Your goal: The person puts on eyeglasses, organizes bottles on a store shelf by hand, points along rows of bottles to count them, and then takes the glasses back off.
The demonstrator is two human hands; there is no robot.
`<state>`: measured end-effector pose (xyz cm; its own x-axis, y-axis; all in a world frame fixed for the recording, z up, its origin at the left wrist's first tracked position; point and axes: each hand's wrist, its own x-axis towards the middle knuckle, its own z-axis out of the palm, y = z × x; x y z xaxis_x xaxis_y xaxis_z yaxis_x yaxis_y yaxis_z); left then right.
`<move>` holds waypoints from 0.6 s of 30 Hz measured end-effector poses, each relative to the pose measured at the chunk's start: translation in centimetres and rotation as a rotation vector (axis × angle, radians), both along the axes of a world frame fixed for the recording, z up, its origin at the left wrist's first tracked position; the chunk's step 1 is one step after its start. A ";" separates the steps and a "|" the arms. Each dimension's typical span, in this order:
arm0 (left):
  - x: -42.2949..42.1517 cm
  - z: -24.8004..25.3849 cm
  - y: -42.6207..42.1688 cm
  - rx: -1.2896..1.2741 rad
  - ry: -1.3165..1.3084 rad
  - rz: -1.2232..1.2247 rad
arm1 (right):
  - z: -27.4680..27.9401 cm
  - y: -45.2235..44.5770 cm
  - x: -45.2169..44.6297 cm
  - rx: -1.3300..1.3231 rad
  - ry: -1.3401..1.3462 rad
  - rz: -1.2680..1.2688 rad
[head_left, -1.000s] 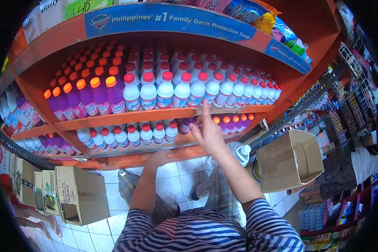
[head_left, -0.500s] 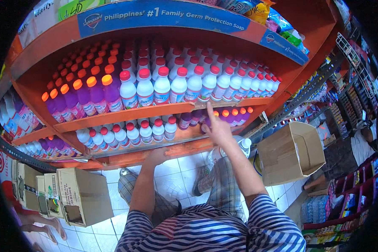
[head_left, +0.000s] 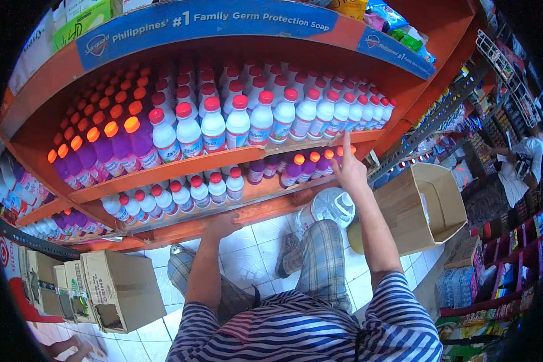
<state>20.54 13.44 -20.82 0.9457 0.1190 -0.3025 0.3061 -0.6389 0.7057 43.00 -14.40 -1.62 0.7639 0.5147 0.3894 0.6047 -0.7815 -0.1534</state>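
My right hand point(head_left: 351, 173) is raised before the shelf with its index finger stretched out and nothing in it. The fingertip points at the upper shelf edge point(head_left: 301, 146), just below white Zonrox bottles point(head_left: 324, 114) with red caps. Low down, my left hand point(head_left: 222, 225) is by the orange bottom board point(head_left: 175, 232), fingers bent together; what they hold, if anything, is hidden. Purple bottles point(head_left: 148, 151) with orange caps fill the left of the upper shelf. More white bottles point(head_left: 200, 190) and purple bottles point(head_left: 292, 172) stand on the lower shelf.
A large clear jug point(head_left: 333, 206) stands on the tiled floor by my knee. Beside it is an open cardboard box point(head_left: 398, 211). Several cartons point(head_left: 123, 289) stand at the left. Another person point(head_left: 528, 157) is at the far right, and someone's foot shows at lower left.
My right hand has moved right along the shelf edge, index finger still extended. The view has shifted slightly, uncovering the clear jug. My left hand stays by the bottom board.
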 end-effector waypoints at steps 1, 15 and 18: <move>0.2 0.1 -0.1 0.012 0.011 -0.011 | -0.1 -0.4 0.3 -0.010 -0.003 0.006; 1.9 -1.4 0.0 0.030 0.068 -0.107 | -2.9 -1.3 3.0 0.064 -0.098 0.103; 1.9 -2.5 -0.4 0.046 -0.042 -0.017 | -2.1 -2.3 3.4 0.224 -0.048 -0.098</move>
